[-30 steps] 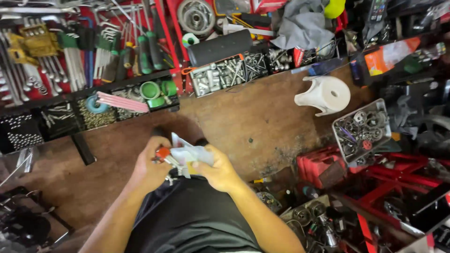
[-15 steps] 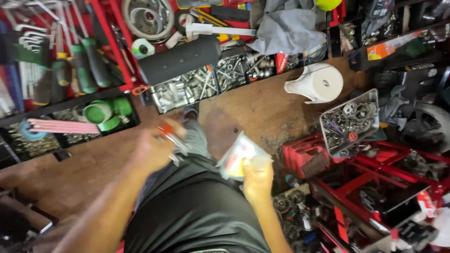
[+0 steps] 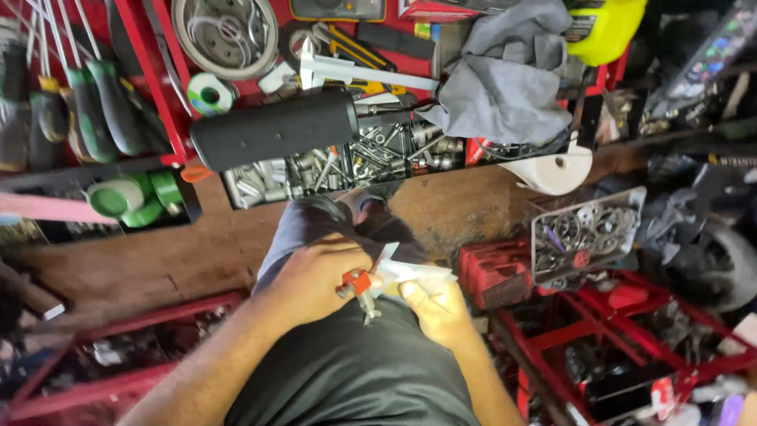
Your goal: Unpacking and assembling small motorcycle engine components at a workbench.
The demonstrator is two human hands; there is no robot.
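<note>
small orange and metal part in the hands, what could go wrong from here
The small orange and metal part is pinched only at the left hand fingertips, over the lap; it could slip and drop among the red trays of loose hardware. The clear plastic bag in the right hand is crumpled, so it may snag.

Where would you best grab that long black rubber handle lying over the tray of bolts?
Probably around the middle of the black handle, coming from above with fingers closing across its width. It lies nearly level on the bolt tray, a long even cylinder, so the middle should balance. Its right end meets metal tools, and both the left hand and right hand are busy with a small part.
</note>
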